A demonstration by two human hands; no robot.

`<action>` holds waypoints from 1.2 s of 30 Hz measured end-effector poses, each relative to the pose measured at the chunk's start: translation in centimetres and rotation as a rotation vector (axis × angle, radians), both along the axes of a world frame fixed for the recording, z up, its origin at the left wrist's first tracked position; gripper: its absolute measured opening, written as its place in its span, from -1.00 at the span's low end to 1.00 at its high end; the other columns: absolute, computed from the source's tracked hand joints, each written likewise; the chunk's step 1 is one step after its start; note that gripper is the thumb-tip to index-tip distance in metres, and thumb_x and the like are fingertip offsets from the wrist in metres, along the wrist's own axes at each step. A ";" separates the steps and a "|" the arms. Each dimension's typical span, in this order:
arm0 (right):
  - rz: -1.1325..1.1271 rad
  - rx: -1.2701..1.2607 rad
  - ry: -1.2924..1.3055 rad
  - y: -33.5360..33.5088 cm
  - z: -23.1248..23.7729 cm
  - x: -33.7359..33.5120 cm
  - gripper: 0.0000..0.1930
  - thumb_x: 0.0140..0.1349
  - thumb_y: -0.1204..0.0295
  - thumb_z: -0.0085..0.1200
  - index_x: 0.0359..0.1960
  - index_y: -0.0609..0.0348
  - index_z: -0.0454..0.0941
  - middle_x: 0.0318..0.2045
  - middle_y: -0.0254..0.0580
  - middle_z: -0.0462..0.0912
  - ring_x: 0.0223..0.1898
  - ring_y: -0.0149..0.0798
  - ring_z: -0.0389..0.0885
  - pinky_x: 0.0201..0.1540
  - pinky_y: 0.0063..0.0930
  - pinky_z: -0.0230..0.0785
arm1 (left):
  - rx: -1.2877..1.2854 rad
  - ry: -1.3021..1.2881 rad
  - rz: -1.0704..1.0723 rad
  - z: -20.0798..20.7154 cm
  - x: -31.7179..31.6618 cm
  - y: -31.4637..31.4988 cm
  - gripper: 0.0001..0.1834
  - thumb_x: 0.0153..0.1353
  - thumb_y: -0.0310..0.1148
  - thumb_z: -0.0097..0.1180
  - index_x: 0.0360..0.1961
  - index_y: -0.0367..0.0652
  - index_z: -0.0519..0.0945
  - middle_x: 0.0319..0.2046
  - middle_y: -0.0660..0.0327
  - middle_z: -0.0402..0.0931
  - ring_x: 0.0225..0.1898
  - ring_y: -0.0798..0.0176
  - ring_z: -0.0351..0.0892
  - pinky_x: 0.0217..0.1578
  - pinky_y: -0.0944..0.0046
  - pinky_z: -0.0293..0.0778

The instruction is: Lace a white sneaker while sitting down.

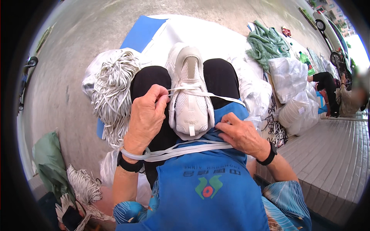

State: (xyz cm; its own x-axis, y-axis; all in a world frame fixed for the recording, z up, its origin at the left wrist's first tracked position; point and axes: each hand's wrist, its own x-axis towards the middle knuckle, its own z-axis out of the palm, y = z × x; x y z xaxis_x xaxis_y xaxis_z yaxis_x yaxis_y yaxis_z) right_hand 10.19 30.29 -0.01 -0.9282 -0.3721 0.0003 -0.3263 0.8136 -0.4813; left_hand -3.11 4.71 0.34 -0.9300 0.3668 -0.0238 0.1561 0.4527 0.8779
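Observation:
A white sneaker (189, 111) with mesh panels lies on my lap between my knees. A flat white shoelace (210, 94) crosses its upper, with one length running off to the right. At the sneaker's left side, my left hand (148, 111) is closed, thumb and finger pinching the lace's left end. My right hand (243, 134) rests right of the sneaker by the blue apron (208, 169), fingers curled in; what they hold, if anything, is hidden. Several more white laces (185, 149) stretch across my lap between my wrists.
A big bundle of white laces (113, 82) hangs by my left knee. White sheeting (219, 34) lies ahead, with green netting (266, 42) on it. Clear plastic bags (291, 81) and a seated person (341, 92) are at the right. A green sack (52, 161) stands lower left.

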 end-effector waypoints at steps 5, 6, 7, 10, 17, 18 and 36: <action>0.012 0.059 -0.057 -0.4 0.8 -0.4 -0.92 0.17 0.50 0.05 -0.31 0.20 0.51 -0.28 -0.15 0.40 -0.40 -0.09 0.55 -0.35 -0.30 0.46 | 0.090 -0.166 0.030 0.2 -0.9 0.1 -0.90 0.32 -0.45 0.05 -0.21 -0.23 0.56 -0.41 0.28 0.62 -0.56 0.52 0.51 -0.54 0.51 0.45; -0.010 0.058 -0.111 -0.5 0.9 -0.5 -0.92 0.17 0.49 0.04 -0.31 0.20 0.51 -0.28 -0.14 0.40 -0.40 -0.09 0.55 -0.34 -0.28 0.46 | 0.084 -0.160 0.026 0.3 -1.1 0.1 -0.90 0.32 -0.45 0.05 -0.21 -0.23 0.56 -0.41 0.28 0.62 -0.56 0.52 0.51 -0.54 0.51 0.45; -0.009 0.061 -0.106 -0.6 1.0 -0.6 -0.92 0.17 0.49 0.04 -0.31 0.20 0.51 -0.28 -0.14 0.40 -0.40 -0.09 0.55 -0.34 -0.28 0.46 | 0.092 -0.214 0.013 0.4 -1.3 0.2 -0.89 0.32 -0.44 0.06 -0.21 -0.24 0.56 -0.41 0.29 0.62 -0.52 0.52 0.53 -0.50 0.50 0.47; -0.018 0.040 -0.121 -0.6 1.0 -0.7 -0.93 0.18 0.50 0.05 -0.32 0.19 0.50 -0.28 -0.13 0.40 -0.39 -0.07 0.54 -0.36 -0.24 0.45 | 0.098 -0.250 -0.012 0.6 -1.7 0.1 -0.88 0.31 -0.44 0.07 -0.21 -0.24 0.58 -0.41 0.29 0.62 -0.45 0.50 0.57 -0.44 0.48 0.50; -0.047 -0.045 -0.118 -0.2 0.9 -0.6 -0.90 0.18 0.49 0.13 -0.29 0.16 0.50 -0.32 -0.12 0.44 -0.37 -0.04 0.54 -0.35 -0.23 0.43 | 0.115 -0.195 -0.061 -0.2 -2.6 -0.1 -0.89 0.27 -0.48 0.07 -0.28 -0.28 0.59 -0.46 0.27 0.60 -0.44 0.45 0.59 -0.41 0.44 0.52; -0.083 -0.091 -0.100 -0.1 1.0 -0.8 -0.88 0.17 0.49 0.15 -0.25 0.15 0.53 -0.34 -0.13 0.46 -0.35 -0.07 0.54 -0.33 -0.25 0.42 | 0.156 -0.170 -0.071 -0.3 -2.9 -0.1 -0.90 0.26 -0.49 0.06 -0.29 -0.30 0.58 -0.47 0.25 0.59 -0.44 0.45 0.59 -0.42 0.43 0.52; -0.263 -0.558 -0.026 -0.5 0.8 -6.3 -0.88 0.26 0.47 0.06 -0.27 0.28 0.56 -0.37 -0.01 0.61 -0.28 0.03 0.61 -0.20 -0.27 0.46 | 0.244 -0.187 -0.080 -1.3 -3.8 0.3 -0.87 0.08 -0.66 0.17 -0.38 -0.29 0.49 -0.49 0.22 0.59 -0.47 0.42 0.60 -0.38 0.45 0.53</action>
State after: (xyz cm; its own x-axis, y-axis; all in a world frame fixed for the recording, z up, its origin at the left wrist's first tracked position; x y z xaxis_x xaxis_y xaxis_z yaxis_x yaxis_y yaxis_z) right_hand 3.89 29.74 0.84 -0.9911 -0.0807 0.1054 -0.1316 0.4883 -0.8627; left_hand -6.90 5.00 -0.97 -0.8856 0.4548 -0.0940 0.0084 0.2179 0.9759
